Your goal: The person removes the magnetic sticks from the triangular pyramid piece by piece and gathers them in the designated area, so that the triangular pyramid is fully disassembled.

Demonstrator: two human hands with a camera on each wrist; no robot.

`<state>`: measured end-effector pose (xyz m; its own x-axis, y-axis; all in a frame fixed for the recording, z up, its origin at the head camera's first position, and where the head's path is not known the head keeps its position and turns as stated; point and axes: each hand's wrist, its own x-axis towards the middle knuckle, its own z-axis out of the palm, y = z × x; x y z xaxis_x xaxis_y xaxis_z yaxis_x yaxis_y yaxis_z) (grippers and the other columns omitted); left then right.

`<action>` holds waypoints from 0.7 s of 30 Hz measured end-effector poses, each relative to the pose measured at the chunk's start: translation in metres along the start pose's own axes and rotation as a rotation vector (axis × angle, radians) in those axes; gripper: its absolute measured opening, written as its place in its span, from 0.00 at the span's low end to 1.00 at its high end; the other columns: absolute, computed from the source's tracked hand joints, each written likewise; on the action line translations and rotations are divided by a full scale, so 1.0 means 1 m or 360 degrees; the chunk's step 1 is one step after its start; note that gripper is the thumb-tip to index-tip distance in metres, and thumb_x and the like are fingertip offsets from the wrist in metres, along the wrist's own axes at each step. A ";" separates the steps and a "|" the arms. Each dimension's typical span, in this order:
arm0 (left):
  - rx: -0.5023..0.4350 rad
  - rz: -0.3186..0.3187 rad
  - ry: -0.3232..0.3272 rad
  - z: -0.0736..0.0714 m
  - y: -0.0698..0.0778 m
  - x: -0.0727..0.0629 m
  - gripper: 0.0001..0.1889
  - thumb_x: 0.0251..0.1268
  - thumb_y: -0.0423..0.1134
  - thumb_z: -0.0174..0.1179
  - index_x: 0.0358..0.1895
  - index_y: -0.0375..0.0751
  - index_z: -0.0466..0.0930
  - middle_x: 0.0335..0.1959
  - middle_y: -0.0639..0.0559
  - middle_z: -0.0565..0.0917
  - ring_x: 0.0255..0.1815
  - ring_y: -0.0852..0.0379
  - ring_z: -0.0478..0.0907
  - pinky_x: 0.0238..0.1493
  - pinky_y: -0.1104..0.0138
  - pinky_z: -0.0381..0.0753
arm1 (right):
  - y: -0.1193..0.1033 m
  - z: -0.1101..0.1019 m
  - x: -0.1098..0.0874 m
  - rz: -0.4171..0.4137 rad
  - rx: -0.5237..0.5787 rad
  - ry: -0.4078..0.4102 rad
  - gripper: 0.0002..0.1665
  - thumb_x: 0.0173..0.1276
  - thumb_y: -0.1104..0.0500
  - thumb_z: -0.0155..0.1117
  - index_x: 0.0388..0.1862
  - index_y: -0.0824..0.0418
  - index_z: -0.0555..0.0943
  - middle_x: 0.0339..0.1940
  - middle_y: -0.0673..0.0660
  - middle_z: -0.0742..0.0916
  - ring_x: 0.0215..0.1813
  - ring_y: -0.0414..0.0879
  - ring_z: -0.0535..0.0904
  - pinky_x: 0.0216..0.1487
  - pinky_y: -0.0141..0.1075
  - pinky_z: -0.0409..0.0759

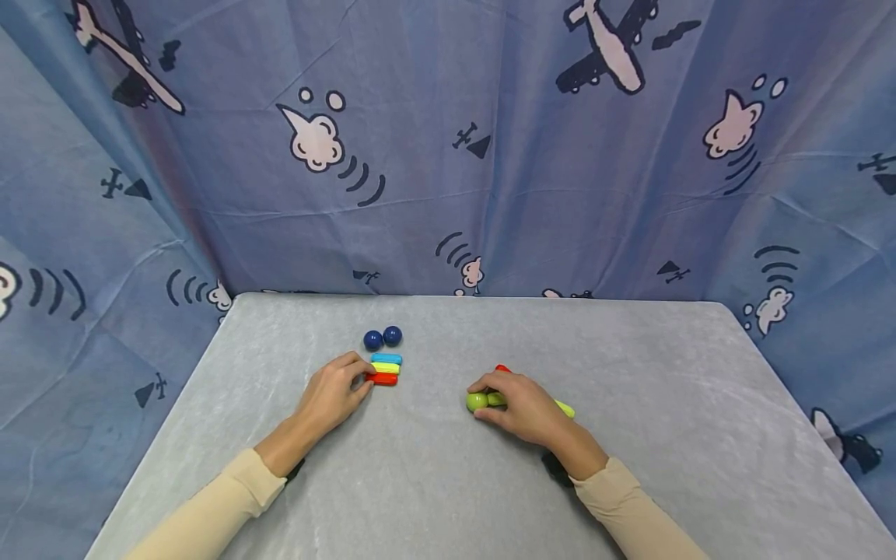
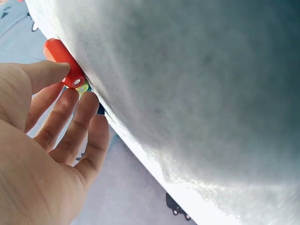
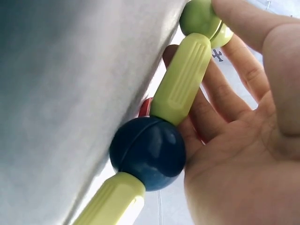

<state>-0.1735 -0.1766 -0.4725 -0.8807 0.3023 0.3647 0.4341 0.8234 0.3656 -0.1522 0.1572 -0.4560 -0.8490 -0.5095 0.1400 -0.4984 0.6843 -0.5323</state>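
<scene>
In the head view my left hand (image 1: 334, 395) pinches the near end of a red magnetic stick (image 1: 385, 379) between thumb and forefinger. A yellow stick (image 1: 387, 368) and a light blue stick (image 1: 386, 358) lie side by side just beyond it. My right hand (image 1: 526, 406) holds a green ball (image 1: 477, 402) between thumb and fingers. From that ball runs a yellow-green stick (image 3: 182, 77), joined to a dark blue ball (image 3: 147, 152) and a second yellow-green stick (image 3: 110, 201). Part of another red stick (image 1: 502, 368) shows behind the right hand; the rest is hidden.
Two dark blue balls (image 1: 373, 340) sit together beyond the left-hand sticks. Everything lies on a grey cloth-covered table (image 1: 448, 490). A blue curtain (image 1: 420, 155) with printed planes and clouds hangs behind the table's far edge and along both sides.
</scene>
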 end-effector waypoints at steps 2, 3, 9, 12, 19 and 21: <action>0.0000 -0.0003 -0.0002 0.000 0.000 0.000 0.08 0.56 0.34 0.73 0.38 0.45 0.88 0.35 0.56 0.83 0.30 0.63 0.73 0.31 0.69 0.75 | 0.000 0.000 0.000 0.0003 -0.0003 -0.0002 0.18 0.60 0.53 0.76 0.50 0.48 0.84 0.45 0.44 0.87 0.43 0.38 0.80 0.48 0.36 0.79; -0.0001 -0.0005 -0.0003 0.000 0.001 0.000 0.07 0.56 0.34 0.72 0.38 0.45 0.88 0.35 0.56 0.83 0.30 0.63 0.73 0.31 0.69 0.75 | -0.001 0.000 0.000 0.0005 -0.0004 -0.0002 0.18 0.60 0.53 0.76 0.50 0.48 0.84 0.45 0.44 0.87 0.43 0.38 0.80 0.48 0.36 0.79; -0.0012 -0.0008 -0.0002 0.000 0.001 0.000 0.08 0.56 0.35 0.73 0.38 0.45 0.88 0.34 0.56 0.83 0.30 0.63 0.73 0.31 0.70 0.75 | -0.001 -0.001 -0.001 0.0003 -0.0009 -0.0008 0.19 0.60 0.53 0.76 0.50 0.49 0.84 0.46 0.45 0.87 0.43 0.38 0.80 0.48 0.37 0.79; -0.0010 -0.0011 0.0007 0.000 0.001 0.000 0.08 0.55 0.35 0.74 0.38 0.45 0.88 0.34 0.55 0.83 0.30 0.63 0.73 0.31 0.69 0.75 | -0.002 0.000 -0.001 -0.0010 -0.0007 -0.0007 0.19 0.60 0.54 0.76 0.50 0.50 0.84 0.46 0.45 0.87 0.43 0.38 0.80 0.48 0.37 0.79; -0.0039 -0.0031 0.0018 0.000 0.002 -0.002 0.08 0.55 0.37 0.74 0.38 0.45 0.88 0.33 0.55 0.82 0.30 0.63 0.72 0.31 0.70 0.75 | -0.002 -0.001 0.001 -0.0060 -0.0050 -0.0047 0.20 0.60 0.53 0.76 0.51 0.50 0.83 0.46 0.45 0.87 0.43 0.38 0.78 0.48 0.36 0.79; -0.0048 -0.0020 0.0055 -0.001 0.003 -0.001 0.07 0.56 0.38 0.74 0.37 0.45 0.88 0.34 0.54 0.82 0.30 0.62 0.74 0.31 0.69 0.76 | -0.004 -0.002 0.002 -0.0067 -0.0065 -0.0067 0.21 0.60 0.53 0.76 0.52 0.51 0.83 0.47 0.46 0.87 0.44 0.38 0.78 0.49 0.37 0.79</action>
<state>-0.1705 -0.1749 -0.4705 -0.8791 0.2750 0.3894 0.4292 0.8120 0.3954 -0.1521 0.1547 -0.4521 -0.8195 -0.5592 0.1254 -0.5409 0.6823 -0.4919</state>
